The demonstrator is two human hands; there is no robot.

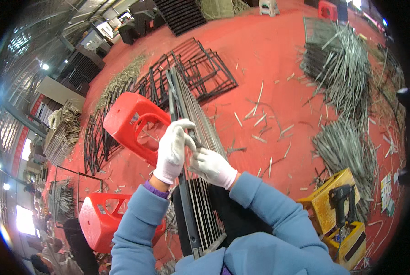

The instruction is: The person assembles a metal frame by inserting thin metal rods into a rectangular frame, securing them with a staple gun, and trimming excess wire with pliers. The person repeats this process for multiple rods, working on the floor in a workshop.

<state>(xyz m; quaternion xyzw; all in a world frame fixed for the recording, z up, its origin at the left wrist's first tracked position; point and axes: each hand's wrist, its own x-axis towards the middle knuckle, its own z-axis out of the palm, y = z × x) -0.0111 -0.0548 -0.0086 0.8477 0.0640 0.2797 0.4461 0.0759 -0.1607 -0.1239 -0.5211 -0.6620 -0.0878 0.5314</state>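
- Presently, the person's left hand (173, 149), in a white glove, is curled over the edge of a long dark metal frame (191, 183) strung with pale strips; the fingers are bent and pinch at one strip near the middle of the frame.
- The right hand (211, 167), also gloved, rests on the same strips just beside the left, fingers closed on a strip; whether a small tool sits between the two hands cannot be told.
- The frame lies along the person's lap and runs away over a red plastic stool (134, 126), its far end above the red floor (269, 55).
- Judgement: the strip is best held taut with one hand while the other seats it, keeping it parallel to its neighbours and clear of the frame's edge.
- A yellow wooden crate (333, 201) stands to the right; a dark power tool (342, 199) lies on it.
- Loose heaps of grey strips (347, 73) lie well apart on the floor, uncontained.
- A second red stool (99, 217) stands lower left.
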